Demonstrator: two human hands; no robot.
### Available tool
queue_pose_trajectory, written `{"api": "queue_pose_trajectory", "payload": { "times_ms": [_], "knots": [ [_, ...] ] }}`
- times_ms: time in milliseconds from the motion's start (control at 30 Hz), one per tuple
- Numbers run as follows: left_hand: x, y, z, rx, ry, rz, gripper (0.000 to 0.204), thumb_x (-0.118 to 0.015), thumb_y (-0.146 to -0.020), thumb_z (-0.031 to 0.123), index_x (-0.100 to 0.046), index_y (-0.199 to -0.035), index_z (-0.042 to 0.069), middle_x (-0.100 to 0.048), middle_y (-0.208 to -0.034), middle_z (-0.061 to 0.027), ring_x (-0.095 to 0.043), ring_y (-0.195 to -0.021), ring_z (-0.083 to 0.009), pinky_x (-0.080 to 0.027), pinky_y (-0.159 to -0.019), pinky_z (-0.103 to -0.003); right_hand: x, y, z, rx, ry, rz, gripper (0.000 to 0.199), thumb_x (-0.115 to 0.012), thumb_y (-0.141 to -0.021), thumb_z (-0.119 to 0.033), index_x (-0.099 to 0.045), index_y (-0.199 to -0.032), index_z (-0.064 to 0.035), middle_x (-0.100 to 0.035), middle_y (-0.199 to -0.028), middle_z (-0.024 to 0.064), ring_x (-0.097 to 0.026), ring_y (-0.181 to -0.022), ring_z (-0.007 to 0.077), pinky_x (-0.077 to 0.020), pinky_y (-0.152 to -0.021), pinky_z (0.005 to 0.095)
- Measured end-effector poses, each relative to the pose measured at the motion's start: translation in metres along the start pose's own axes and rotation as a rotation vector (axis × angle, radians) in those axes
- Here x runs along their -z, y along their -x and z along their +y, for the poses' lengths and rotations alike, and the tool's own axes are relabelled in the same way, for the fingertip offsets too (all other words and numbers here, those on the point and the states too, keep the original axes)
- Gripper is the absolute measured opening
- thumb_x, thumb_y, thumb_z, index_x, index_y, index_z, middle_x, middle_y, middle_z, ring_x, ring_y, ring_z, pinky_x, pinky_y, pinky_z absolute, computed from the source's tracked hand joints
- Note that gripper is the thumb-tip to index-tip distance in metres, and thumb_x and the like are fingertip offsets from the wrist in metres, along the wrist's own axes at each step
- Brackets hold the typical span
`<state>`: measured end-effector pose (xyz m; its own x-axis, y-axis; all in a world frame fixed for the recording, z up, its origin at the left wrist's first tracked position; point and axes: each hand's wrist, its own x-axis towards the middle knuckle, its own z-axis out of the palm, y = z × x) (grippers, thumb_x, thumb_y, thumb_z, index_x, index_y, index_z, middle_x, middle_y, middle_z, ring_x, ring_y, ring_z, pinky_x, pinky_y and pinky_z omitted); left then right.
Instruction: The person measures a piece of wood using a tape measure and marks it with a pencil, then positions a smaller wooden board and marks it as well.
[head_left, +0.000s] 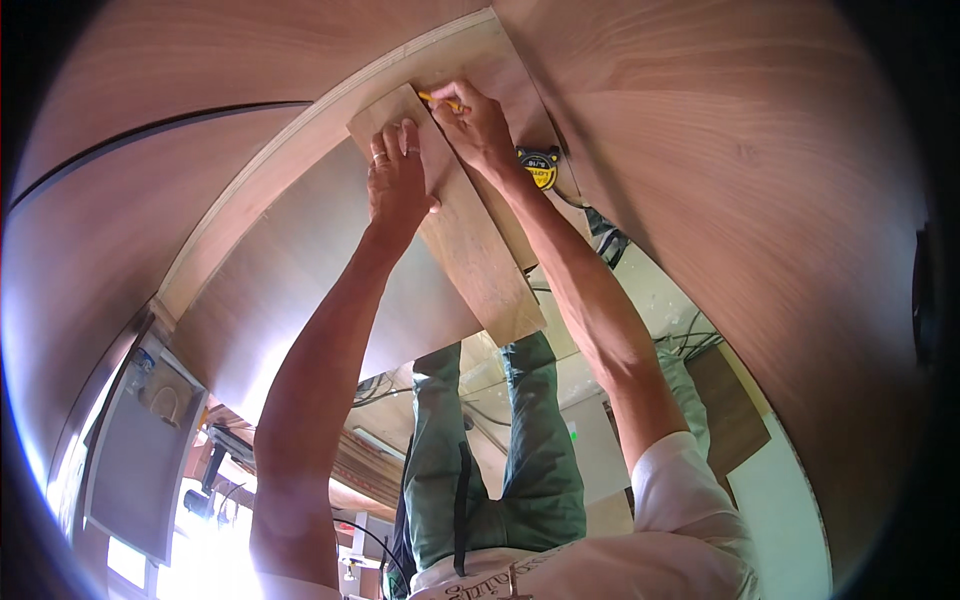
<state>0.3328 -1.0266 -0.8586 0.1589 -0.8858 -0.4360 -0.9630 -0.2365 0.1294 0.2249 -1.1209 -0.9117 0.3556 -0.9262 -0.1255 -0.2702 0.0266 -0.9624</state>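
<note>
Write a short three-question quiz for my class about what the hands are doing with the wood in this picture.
1. True or false: the left hand lies flat on the narrow board.
2. What does the right hand hold? A) yellow pencil B) hammer C) saw
3. Fill in: the yellow tape measure sits beside the right ____.

Key: 1 true; 2 A; 3 wrist.

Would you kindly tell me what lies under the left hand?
The left hand presses flat on a narrow rectangular plywood strip, which lies on a pale plywood board. The surface beneath its palm is hidden.
</note>
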Motion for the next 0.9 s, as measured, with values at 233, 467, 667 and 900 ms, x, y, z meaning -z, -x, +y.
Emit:
{"api": "queue_pose_trajectory", "payload": {
  "times_ms": [233, 467, 667, 900],
  "knots": [
    [0.002, -0.001, 0.001, 0.020, 0.030, -0.017, 0.128, -0.095, -0.049, 0.027, -0.021, -0.150, 0.000, -0.031, -0.140, -0.0206, -0.033, -0.135, -0.0409, -0.053, -0.099, -0.042, 0.028, 0.046, -0.006, -0.067, 0.070, -0.066, 0.014, -0.063, -0.090, -0.015, -0.061, -0.097, -0.0033, -0.070, -0.086, 0.0202, -0.071, -0.082, 0.0355, -0.0564, -0.070, 0.0393],
    [-0.002, -0.001, -0.001, 0.008, 0.008, -0.006, 0.126, -0.095, -0.048, 0.026, -0.022, -0.149, 0.001, -0.032, -0.139, -0.0196, -0.033, -0.133, -0.0401, -0.054, -0.097, -0.042, 0.011, -0.001, -0.016, -0.047, 0.189, -0.039, 0.017, -0.063, -0.091, -0.017, -0.063, -0.099, -0.0023, -0.072, -0.085, 0.0139, -0.073, -0.084, 0.0244, -0.0558, -0.072, 0.0335],
    [-0.005, -0.002, -0.001, 0.023, 0.032, 0.006, 0.123, -0.095, -0.049, 0.024, -0.025, -0.148, 0.004, -0.034, -0.139, -0.0168, -0.034, -0.133, -0.0391, -0.056, -0.095, -0.043, 0.027, 0.033, -0.001, 0.115, 0.216, -0.032, 0.013, -0.067, -0.087, -0.016, -0.063, -0.096, -0.0071, -0.067, -0.071, 0.0165, -0.069, -0.069, 0.0338, -0.0527, -0.059, 0.0414],
    [-0.003, -0.001, -0.001, 0.012, 0.040, 0.000, 0.120, -0.094, -0.051, 0.024, -0.025, -0.148, 0.006, -0.034, -0.139, -0.0149, -0.035, -0.133, -0.0377, -0.057, -0.094, -0.041, 0.067, 0.163, 0.015, -0.029, 0.199, -0.072, 0.011, -0.065, -0.090, -0.012, -0.059, -0.097, -0.0066, -0.068, -0.079, 0.0153, -0.069, -0.067, 0.0298, -0.0529, -0.059, 0.0382]
  ]
}}
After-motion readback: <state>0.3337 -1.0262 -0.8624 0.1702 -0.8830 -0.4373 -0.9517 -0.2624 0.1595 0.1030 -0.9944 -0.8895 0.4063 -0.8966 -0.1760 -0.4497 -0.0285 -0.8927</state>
